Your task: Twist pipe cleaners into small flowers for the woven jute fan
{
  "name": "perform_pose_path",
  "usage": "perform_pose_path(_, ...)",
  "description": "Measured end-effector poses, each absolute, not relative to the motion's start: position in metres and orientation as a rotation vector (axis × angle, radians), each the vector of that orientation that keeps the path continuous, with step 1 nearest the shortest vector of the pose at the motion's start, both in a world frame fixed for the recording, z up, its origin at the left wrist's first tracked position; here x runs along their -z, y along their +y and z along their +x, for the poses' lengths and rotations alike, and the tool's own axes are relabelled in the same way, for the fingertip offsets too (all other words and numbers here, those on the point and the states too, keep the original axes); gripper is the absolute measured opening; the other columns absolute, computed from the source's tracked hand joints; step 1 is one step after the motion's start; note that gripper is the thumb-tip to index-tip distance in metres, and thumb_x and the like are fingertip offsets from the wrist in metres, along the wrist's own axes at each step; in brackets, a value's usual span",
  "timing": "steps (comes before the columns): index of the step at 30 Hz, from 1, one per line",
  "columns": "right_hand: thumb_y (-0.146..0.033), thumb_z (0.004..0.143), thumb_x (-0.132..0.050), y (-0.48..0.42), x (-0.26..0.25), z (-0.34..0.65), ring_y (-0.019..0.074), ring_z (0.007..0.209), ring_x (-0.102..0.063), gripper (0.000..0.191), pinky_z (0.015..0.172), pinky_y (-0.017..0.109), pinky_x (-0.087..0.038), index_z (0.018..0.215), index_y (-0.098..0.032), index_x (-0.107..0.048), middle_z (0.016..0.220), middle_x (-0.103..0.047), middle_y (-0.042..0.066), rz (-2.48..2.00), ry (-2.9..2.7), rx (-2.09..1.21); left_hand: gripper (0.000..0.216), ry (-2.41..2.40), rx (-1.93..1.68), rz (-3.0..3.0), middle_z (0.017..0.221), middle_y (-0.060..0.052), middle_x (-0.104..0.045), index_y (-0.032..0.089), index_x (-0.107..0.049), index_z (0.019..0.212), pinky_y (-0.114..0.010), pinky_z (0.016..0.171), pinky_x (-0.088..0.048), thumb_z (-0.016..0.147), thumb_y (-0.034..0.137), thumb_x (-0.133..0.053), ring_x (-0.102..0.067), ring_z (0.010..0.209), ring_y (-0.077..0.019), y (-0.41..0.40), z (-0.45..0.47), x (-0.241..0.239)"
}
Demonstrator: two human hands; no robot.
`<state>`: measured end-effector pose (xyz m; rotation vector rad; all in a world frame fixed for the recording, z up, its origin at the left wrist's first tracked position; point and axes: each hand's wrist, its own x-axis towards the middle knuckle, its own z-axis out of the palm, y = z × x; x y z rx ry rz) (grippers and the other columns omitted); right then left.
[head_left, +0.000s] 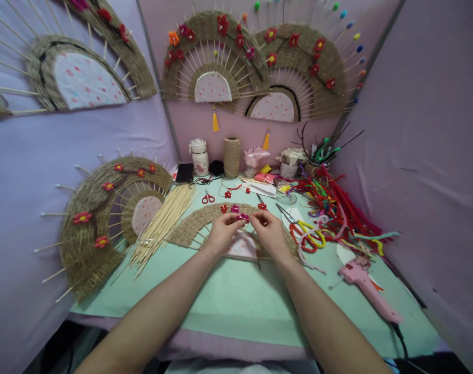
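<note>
Between the fingertips of my left hand (225, 231) is a small magenta flower (243, 217), its petals facing up. My right hand (268, 231) pinches at the flower's other side with thumb and forefinger. Both hands are above a twine-wrapped, half-round fan (193, 224) lying flat on the table, with a white dotted half-circle (242, 245) at its centre. A red flower (223, 208), a purple flower (235, 208) and another red flower (262, 206) are at the fan's upper edge. My hands partly cover the fan.
Thin wooden sticks (164, 223) lie left, beside a decorated fan (92, 223). Small red scissors (208, 197) lie behind the work. Right are yellow-handled scissors (312, 234), a heap of pipe cleaners (333, 202) and a pink glue gun (371, 293) with its cord. Twine (232, 158) stands at the back.
</note>
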<state>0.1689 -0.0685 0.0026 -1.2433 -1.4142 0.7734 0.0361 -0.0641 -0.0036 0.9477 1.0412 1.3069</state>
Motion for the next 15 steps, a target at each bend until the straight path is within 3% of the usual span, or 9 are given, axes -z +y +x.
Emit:
perform_pose_path(7,-0.037,0.070,-0.057,-0.0681,-0.0024,0.1708,0.0134,0.056,-0.048,0.023,0.053,0.025,-0.037,0.068,-0.016,-0.065,0.063,-0.061,0.002,-1.252,-1.429,-0.846,0.030,1.088,-1.241,1.026,0.067,-0.003,-0.066,0.013,-0.068,0.075,-0.023,0.057,-0.043,0.052,0.030,-0.079,-0.057,0.059,-0.0116,-0.0643,0.0335,0.0060)
perform_pose_path(15,-0.034,0.067,-0.060,-0.0731,-0.0092,0.1675,0.0112,0.054,-0.044,0.019,0.053,0.023,-0.035,0.059,-0.016,-0.057,0.056,-0.052,-0.002,-1.238,-1.357,-0.931,0.033,1.028,-1.317,0.885,0.068,-0.006,-0.068,0.012,-0.069,0.073,-0.027,0.062,-0.046,0.048,0.028,-0.082,-0.059,0.062,-0.0139,-0.0626,0.0365,0.0094)
